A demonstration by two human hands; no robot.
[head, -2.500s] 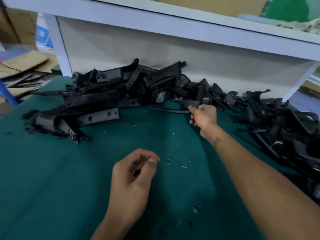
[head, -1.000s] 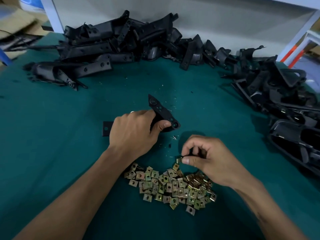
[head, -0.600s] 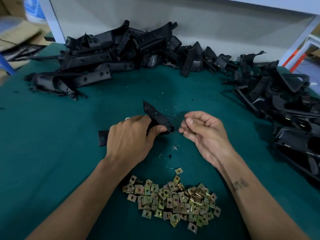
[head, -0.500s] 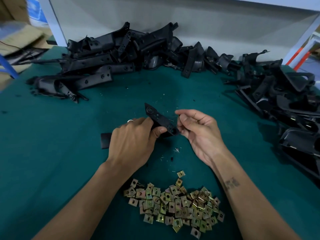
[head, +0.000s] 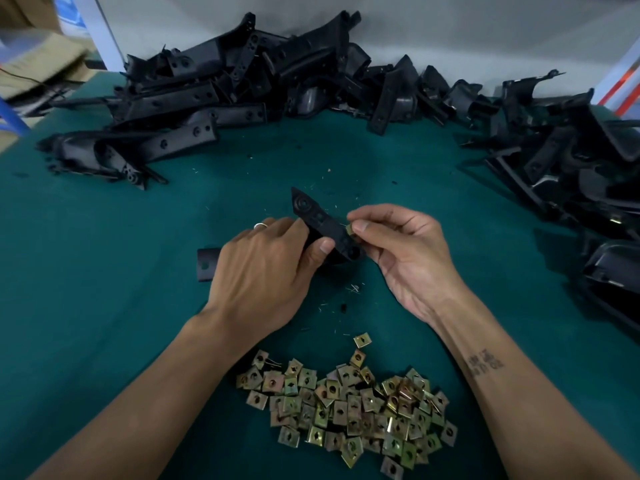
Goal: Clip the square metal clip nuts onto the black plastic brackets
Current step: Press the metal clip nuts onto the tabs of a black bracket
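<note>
- Hands first: I see the left hand curled over a black plastic bracket, its thumb pressed on the bracket's near end and a ring on one finger.
- One end of that bracket sticks out past the knuckles at the left, and the longer end rises up and away toward the middle of the counter, showing two round holes.
- My view shows the right hand palm-up, its thumb and forefinger pinching a single clip nut that touches the bracket's right edge; I cannot tell whether it is seated on the plastic.
- Loose square metal clip nuts, brassy and each with a centre hole, lie heaped on the green counter cover just near of both wrists, with one stray nut lying apart on the heap's far side.
- A long pile of black brackets runs along the far edge against the white wall, and a second pile sits at the right.
- Small pale shavings and black specks dot the cover below the held bracket.
- Writing: a dark tattoo marks the right forearm, but I cannot read it; I see no brand or label on the parts.
- Cardboard shows blurred beyond the counter's far left corner.
</note>
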